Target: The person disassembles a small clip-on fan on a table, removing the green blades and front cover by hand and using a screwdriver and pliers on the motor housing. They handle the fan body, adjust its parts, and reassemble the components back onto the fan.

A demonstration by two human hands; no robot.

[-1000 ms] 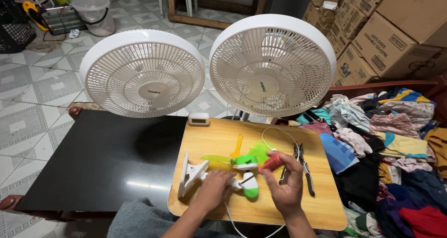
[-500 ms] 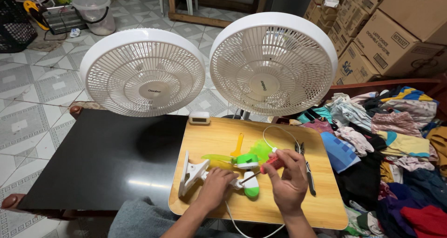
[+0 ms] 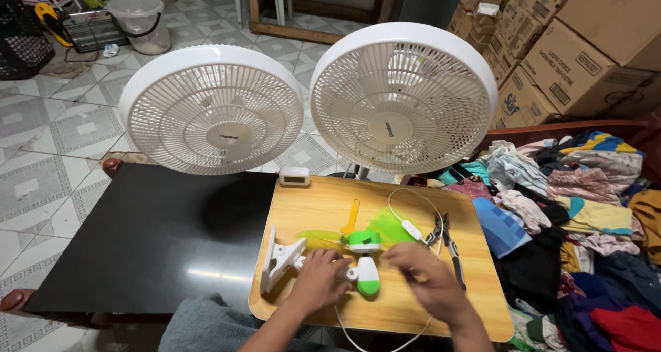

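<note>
A small green and white clip fan (image 3: 365, 245) lies on a wooden board (image 3: 323, 200), its white clamp (image 3: 279, 259) pointing left and its translucent green blades spread toward the back. My left hand (image 3: 320, 280) grips the white arm between the clamp and the fan head. My right hand (image 3: 430, 283) hovers just right of the fan head, blurred, fingers curled; whether it holds anything is unclear. A white cable (image 3: 406, 218) loops from the fan across the board.
Pliers (image 3: 447, 245) and an orange plastic tool (image 3: 350, 218) lie on the board, which sits on a black table (image 3: 138, 235). Two white fans (image 3: 213, 111) (image 3: 403, 97) stand behind, with a small white device (image 3: 295, 177) between them. To the right are heaped clothes (image 3: 578, 207) and cardboard boxes (image 3: 571, 56).
My right hand has drawn back from the fan head toward the right and front; the red-handled tool seen in it earlier no longer shows. My left hand stays on the fan.
</note>
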